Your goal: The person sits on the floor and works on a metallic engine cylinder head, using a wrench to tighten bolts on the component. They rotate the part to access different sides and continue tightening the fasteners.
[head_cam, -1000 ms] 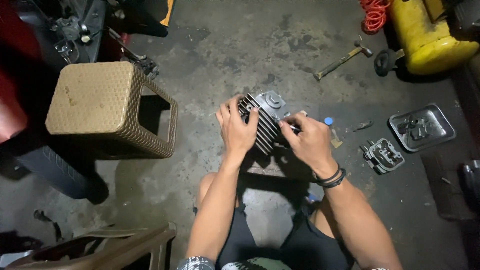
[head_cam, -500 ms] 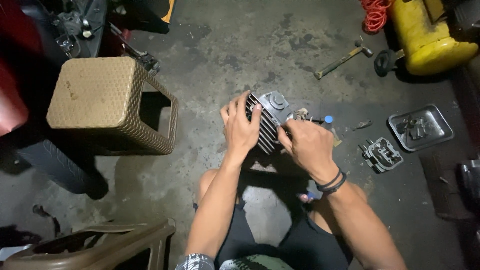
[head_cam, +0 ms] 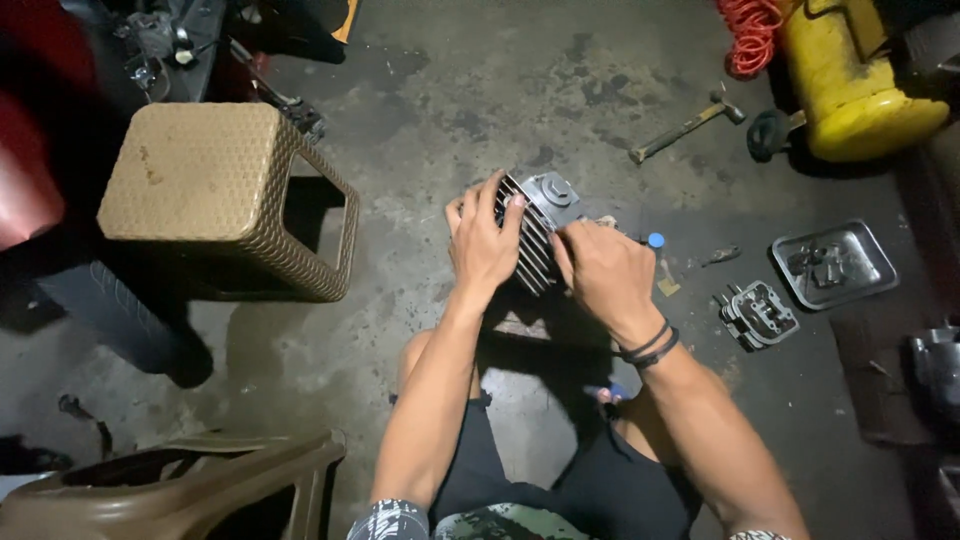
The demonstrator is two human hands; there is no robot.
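Observation:
A finned grey metal engine cylinder [head_cam: 540,225] is held above the stained concrete floor, between my knees. My left hand [head_cam: 483,240] wraps around its left side, fingers spread over the fins. On the cylinder's right side rests my right hand [head_cam: 600,275], fingers closed against it; a dark band circles that wrist. Whether the right hand also holds a small tool is hidden.
A tan woven-pattern plastic stool [head_cam: 215,195] stands at the left. A hammer [head_cam: 685,128], a yellow tank [head_cam: 850,80] and an orange coiled hose [head_cam: 752,35] lie at the back right. A metal tray [head_cam: 835,262] with parts and an engine cover [head_cam: 758,312] sit at the right. A brown chair [head_cam: 170,490] is near left.
Both hands with the cylinder have shifted slightly. The right hand has slid a little down the cylinder's right side.

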